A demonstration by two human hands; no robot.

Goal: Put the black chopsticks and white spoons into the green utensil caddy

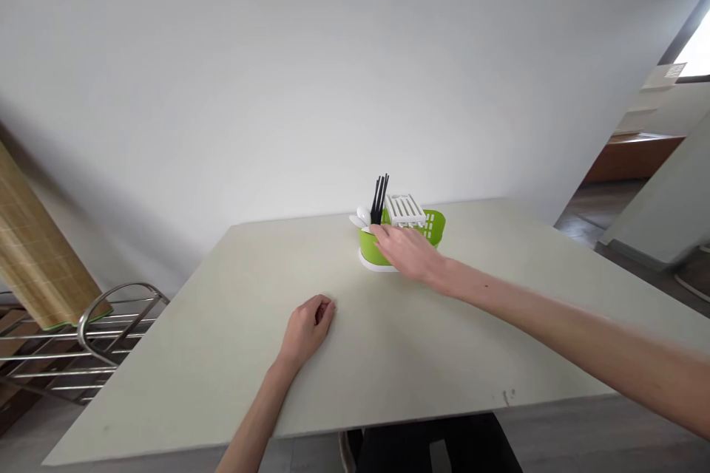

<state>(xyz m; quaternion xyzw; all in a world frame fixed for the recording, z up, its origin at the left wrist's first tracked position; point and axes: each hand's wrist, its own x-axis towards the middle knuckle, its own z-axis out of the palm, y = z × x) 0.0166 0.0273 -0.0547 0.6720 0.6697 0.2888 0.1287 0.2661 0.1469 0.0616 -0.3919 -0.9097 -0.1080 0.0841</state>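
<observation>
The right hand (pixel 407 251) is resting its loosely spread fingers against the near wall of a green plastic caddy (pixel 435 225), gripping nothing clearly. The caddy is sitting at twelve o'clock on the pale table (pixel 222 355), holding black chopsticks (pixel 380 198), white spoons (pixel 362 218) and a slatted white insert (pixel 406 208). At seven o'clock, the left hand (pixel 308 329) is lying curled, empty, on the tabletop.
</observation>
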